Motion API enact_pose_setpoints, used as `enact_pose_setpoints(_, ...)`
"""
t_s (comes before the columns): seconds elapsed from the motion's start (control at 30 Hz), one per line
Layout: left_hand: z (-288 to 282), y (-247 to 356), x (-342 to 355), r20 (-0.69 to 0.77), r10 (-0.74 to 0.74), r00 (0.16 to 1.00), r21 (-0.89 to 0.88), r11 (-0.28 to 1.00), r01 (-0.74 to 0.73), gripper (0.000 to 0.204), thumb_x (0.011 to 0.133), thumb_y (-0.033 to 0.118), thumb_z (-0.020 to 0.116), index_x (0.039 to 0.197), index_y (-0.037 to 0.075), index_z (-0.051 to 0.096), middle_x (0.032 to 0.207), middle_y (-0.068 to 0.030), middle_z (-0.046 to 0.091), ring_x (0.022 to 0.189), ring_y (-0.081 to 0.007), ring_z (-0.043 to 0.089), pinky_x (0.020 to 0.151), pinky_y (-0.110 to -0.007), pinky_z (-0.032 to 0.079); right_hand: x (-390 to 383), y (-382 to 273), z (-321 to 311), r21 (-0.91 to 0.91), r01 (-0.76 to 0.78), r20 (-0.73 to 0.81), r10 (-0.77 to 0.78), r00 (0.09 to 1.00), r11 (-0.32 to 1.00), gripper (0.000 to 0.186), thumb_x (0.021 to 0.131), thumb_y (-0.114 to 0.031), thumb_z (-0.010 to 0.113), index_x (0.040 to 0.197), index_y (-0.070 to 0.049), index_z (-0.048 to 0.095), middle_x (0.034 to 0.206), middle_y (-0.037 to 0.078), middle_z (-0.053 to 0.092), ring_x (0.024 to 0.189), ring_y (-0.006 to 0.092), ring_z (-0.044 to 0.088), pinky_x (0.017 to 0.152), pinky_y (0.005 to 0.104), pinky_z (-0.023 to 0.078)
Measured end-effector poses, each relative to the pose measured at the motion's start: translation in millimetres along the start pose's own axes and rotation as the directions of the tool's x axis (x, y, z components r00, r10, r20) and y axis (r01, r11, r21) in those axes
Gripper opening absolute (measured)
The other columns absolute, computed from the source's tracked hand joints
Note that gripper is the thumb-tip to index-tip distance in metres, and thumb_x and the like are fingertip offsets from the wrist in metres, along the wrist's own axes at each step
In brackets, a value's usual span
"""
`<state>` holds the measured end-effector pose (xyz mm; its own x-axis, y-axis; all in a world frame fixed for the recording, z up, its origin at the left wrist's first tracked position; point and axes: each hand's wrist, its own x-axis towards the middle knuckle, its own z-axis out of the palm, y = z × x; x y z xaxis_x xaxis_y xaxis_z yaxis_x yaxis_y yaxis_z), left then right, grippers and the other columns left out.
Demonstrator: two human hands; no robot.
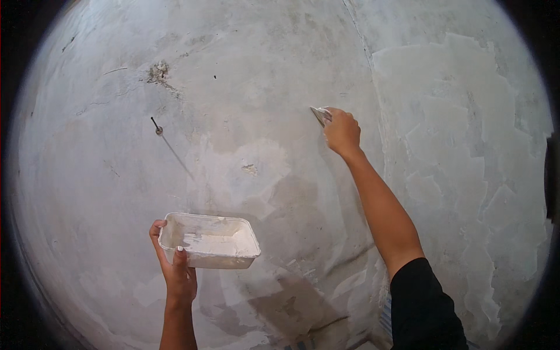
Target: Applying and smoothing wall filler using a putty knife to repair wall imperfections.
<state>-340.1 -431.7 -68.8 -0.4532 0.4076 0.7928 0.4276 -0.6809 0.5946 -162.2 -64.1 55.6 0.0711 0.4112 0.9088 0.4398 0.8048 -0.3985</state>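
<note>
The right hand (342,132) is closed tight around a putty knife (320,114), its blade laid against the wall (245,105) up high. The left hand (175,265) grips a white tray (209,240) from below, fingers wrapped on its near end and thumb hooked over the rim; pale filler lies inside. The wall is grey, patchy plaster, with fresher light patches to the right and a nail (156,126) sticking out at upper left.
</note>
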Motion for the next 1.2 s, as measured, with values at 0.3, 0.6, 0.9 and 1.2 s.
enact_pose_setpoints(0.3,12,-18,-2,-0.133,0.041,0.990,-0.040,0.998,-0.047,0.080,0.087,0.052,0.071,0.145,0.022,0.025,0.139,-0.0067,0.038,0.134,-0.0248,0.039,0.111,-0.040,0.039,-105,-72,27,0.232,0.502,0.240,-0.549,0.801,0.833,0.018,0.085,-0.010,0.056,0.096,-0.008,0.070,0.078,0.016,0.067,0.075,0.0359,0.066,0.065,0.0502,0.051)
enact_pose_setpoints(0.6,30,-10,-11,-0.158,0.093,0.983,0.004,0.996,-0.093,0.083,0.085,0.053,0.072,0.146,0.023,0.024,0.139,-0.0070,0.037,0.136,-0.0254,0.037,0.113,-0.041,0.037,6,-55,-15,0.079,0.224,0.071,-0.230,0.971,0.971,0.021,0.087,-0.007,0.056,0.100,-0.011,0.073,0.083,0.020,0.069,0.079,0.0410,0.068,0.071,0.0493,0.055)
enact_pose_setpoints(0.9,24,-7,-11,-0.197,0.189,0.962,0.021,0.982,-0.189,0.084,0.085,0.051,0.072,0.146,0.019,0.024,0.138,-0.0073,0.037,0.136,-0.0249,0.036,0.114,-0.042,0.034,-94,-95,17,0.171,0.578,0.250,-0.602,0.758,0.798,0.017,0.085,-0.006,0.058,0.096,-0.008,0.070,0.078,0.016,0.069,0.073,0.0371,0.068,0.063,0.0491,0.054)
enact_pose_setpoints(1.2,18,-4,-26,-0.138,0.347,0.928,0.111,0.936,-0.334,0.067,0.092,0.040,0.070,0.138,0.023,0.024,0.126,-0.0071,0.043,0.119,-0.0207,0.046,0.100,-0.038,0.045,-57,-80,-19,0.495,0.516,0.006,-0.596,0.803,0.700,0.028,0.082,-0.010,0.062,0.107,-0.003,0.069,0.084,0.021,0.069,0.080,0.0419,0.065,0.072,0.0492,0.052)
